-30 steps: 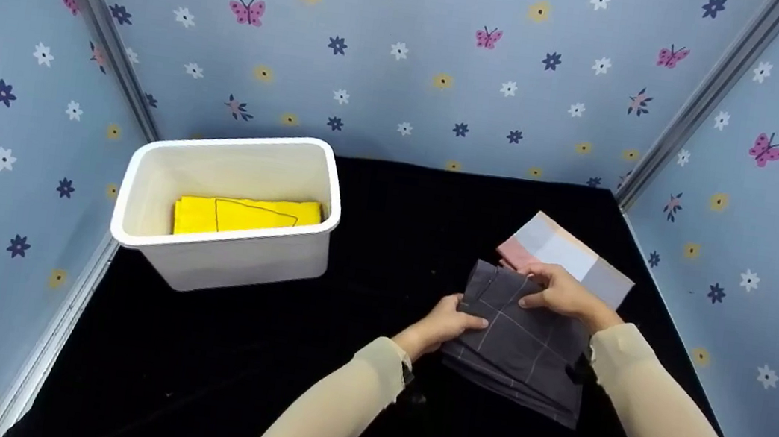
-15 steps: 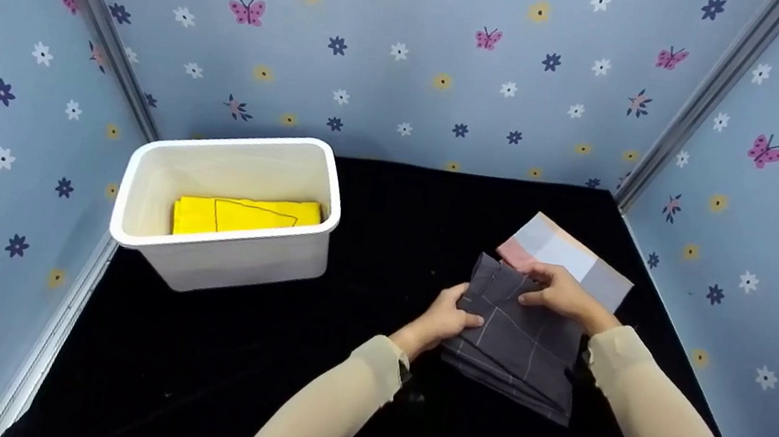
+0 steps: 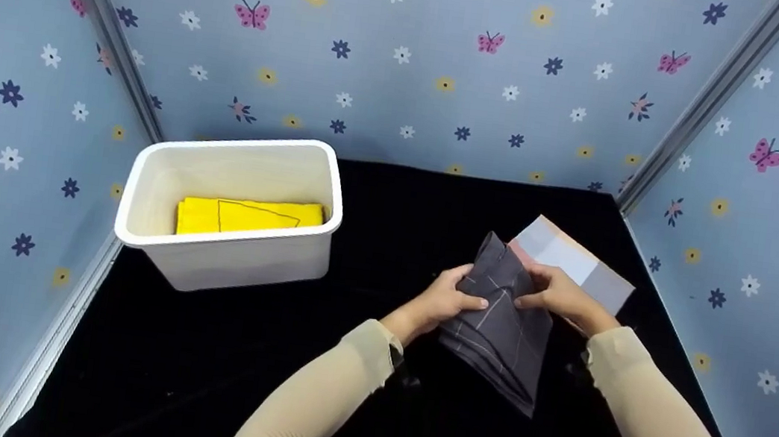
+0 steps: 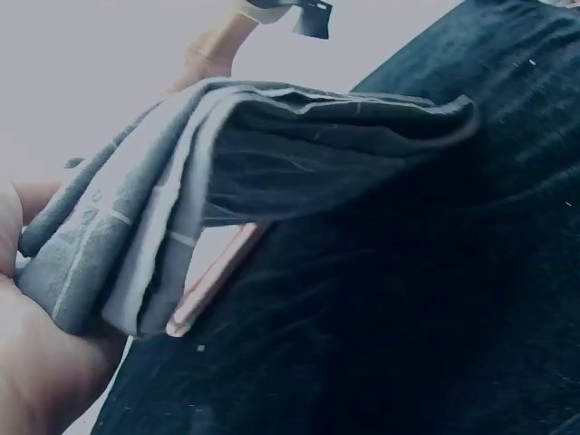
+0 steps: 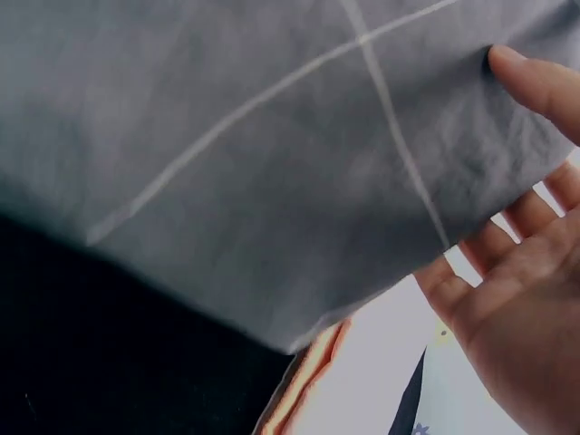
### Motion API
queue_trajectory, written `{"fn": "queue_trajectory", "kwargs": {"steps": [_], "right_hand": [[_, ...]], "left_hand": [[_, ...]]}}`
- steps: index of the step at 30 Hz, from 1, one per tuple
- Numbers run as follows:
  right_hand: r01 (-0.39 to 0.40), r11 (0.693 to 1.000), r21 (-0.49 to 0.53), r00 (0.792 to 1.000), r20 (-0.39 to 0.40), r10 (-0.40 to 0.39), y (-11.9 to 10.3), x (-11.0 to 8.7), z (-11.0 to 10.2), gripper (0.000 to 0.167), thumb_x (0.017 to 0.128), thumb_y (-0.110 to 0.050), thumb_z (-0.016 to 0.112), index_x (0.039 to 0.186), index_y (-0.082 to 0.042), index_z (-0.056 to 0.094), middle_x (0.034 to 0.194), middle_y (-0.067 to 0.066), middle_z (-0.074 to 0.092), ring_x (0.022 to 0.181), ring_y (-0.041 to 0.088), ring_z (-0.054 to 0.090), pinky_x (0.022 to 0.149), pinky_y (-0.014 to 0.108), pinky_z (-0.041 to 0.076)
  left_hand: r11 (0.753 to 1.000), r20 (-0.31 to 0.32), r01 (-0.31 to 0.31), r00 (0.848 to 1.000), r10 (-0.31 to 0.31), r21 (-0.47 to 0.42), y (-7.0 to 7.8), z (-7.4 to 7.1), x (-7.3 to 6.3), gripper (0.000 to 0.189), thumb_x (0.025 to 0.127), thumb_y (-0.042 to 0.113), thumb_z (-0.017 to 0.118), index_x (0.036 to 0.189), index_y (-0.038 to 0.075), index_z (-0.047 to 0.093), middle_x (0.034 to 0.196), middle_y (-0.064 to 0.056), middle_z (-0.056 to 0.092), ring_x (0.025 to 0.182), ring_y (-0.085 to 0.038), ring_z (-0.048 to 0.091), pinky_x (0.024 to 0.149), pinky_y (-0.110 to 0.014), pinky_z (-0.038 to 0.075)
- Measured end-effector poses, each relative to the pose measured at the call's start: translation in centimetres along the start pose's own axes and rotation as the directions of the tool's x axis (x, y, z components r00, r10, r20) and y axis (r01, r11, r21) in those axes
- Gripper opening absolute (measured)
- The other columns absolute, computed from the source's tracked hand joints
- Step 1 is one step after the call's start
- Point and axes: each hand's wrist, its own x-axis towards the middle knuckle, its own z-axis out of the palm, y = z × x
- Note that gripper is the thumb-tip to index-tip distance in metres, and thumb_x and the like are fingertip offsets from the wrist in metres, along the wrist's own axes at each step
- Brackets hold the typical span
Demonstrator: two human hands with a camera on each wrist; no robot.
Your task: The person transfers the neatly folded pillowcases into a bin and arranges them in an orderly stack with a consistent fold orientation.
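Note:
A folded dark grey cloth (image 3: pixel 506 332) with thin white lines hangs between both hands, its layers bending lengthwise. My left hand (image 3: pixel 440 304) grips its left edge, thumb on top and fingers underneath. At the upper right edge my right hand (image 3: pixel 560 297) pinches it, thumb on the near face and fingers behind. In the left wrist view the stacked folds of the grey cloth (image 4: pixel 136 217) show edge-on above the black surface. Just behind it lies a folded checked cloth (image 3: pixel 573 254) in pink, white and grey, partly covered by the grey cloth and my right hand.
A white plastic bin (image 3: pixel 226 257) stands at the left with a folded yellow cloth (image 3: pixel 246 218) inside. Black fabric (image 3: pixel 398 212) covers the table. Blue flowered panels (image 3: pixel 412 48) wall in the back and both sides.
The grey cloth has tilted up and its lower right corner has swung leftward, bending the folded stack. My left hand has risen slightly; my right hand has barely moved.

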Motion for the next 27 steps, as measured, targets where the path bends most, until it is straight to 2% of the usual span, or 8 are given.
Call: {"fn": "queue_trajectory", "kwargs": {"steps": [2,5,10,17,19,22,27], "right_hand": [[0.016,1.0,-0.003,1.0,0.023,-0.016,0.1,0.1,0.1,0.062,0.086,0.004,0.084,0.145,0.003,0.064,0.121,-0.006,0.077,0.105,0.01,0.072,0.09,0.022,0.059],[0.068,0.997,-0.041,0.997,0.027,-0.067,0.4,0.3,0.3,0.068,0.084,0.005,0.085,0.148,0.004,0.063,0.125,-0.009,0.077,0.107,0.007,0.071,0.092,0.019,0.058],[0.125,0.986,-0.11,0.992,0.004,-0.125,1.0,0.6,0.6,0.062,0.08,0.006,0.089,0.139,0.006,0.069,0.125,-0.012,0.075,0.111,0.003,0.067,0.096,0.015,0.053],[0.072,0.989,-0.131,0.997,0.008,-0.071,1.3,0.7,1.1,0.047,0.081,0.003,0.089,0.124,0.011,0.072,0.112,0.011,0.077,0.095,0.007,0.069,0.088,0.018,0.056],[0.07,0.991,-0.116,0.998,0.007,-0.07,1.3,0.7,1.2,0.045,0.082,0.004,0.088,0.122,0.012,0.071,0.111,0.012,0.077,0.092,0.007,0.07,0.087,0.019,0.057],[0.072,0.995,-0.073,0.997,-0.004,-0.073,1.3,0.6,1.3,0.041,0.083,0.007,0.086,0.12,0.016,0.071,0.103,0.005,0.079,0.087,0.005,0.071,0.082,0.019,0.058],[0.069,0.997,-0.019,0.996,-0.05,-0.07,1.0,0.7,1.3,0.038,0.083,0.01,0.083,0.117,0.021,0.069,0.09,-0.009,0.078,0.08,0.003,0.07,0.076,0.018,0.059]], "left_hand": [[1.0,0.004,-0.009,1.0,0.009,-0.018,0.6,-0.5,0.0,0.065,0.087,-0.006,0.076,0.149,-0.005,0.058,0.11,-0.007,0.075,0.089,-0.012,0.071,0.084,-0.024,0.06],[0.999,0.011,-0.018,1.0,0.018,-0.037,1.5,-1.4,0.0,0.064,0.086,-0.006,0.075,0.147,-0.006,0.058,0.106,-0.002,0.073,0.089,-0.012,0.07,0.083,-0.024,0.059],[0.998,0.04,-0.021,0.999,0.023,-0.055,3.0,-2.9,-0.3,0.065,0.088,-0.006,0.075,0.15,-0.005,0.056,0.11,-0.003,0.072,0.094,-0.014,0.07,0.087,-0.026,0.06],[0.996,0.024,-0.061,0.998,0.062,-0.063,4.8,-4.9,-0.6,0.067,0.088,-0.008,0.074,0.152,-0.006,0.054,0.11,-0.001,0.072,0.093,-0.013,0.072,0.087,-0.026,0.061],[0.994,0.01,-0.08,0.997,0.081,-0.072,5.2,-5.5,-0.7,0.066,0.088,-0.01,0.073,0.151,-0.007,0.053,0.108,0.0,0.072,0.092,-0.013,0.072,0.086,-0.025,0.061],[0.993,-0.005,-0.098,0.995,0.098,-0.071,5.5,-6.4,-0.9,0.065,0.088,-0.01,0.073,0.15,-0.008,0.053,0.108,0.001,0.073,0.093,-0.012,0.072,0.087,-0.025,0.06],[0.995,-0.034,-0.089,0.996,0.087,-0.042,5.3,-7.9,-1.4,0.066,0.088,-0.009,0.073,0.151,-0.008,0.053,0.11,0.0,0.073,0.093,-0.012,0.072,0.087,-0.025,0.06]]}}
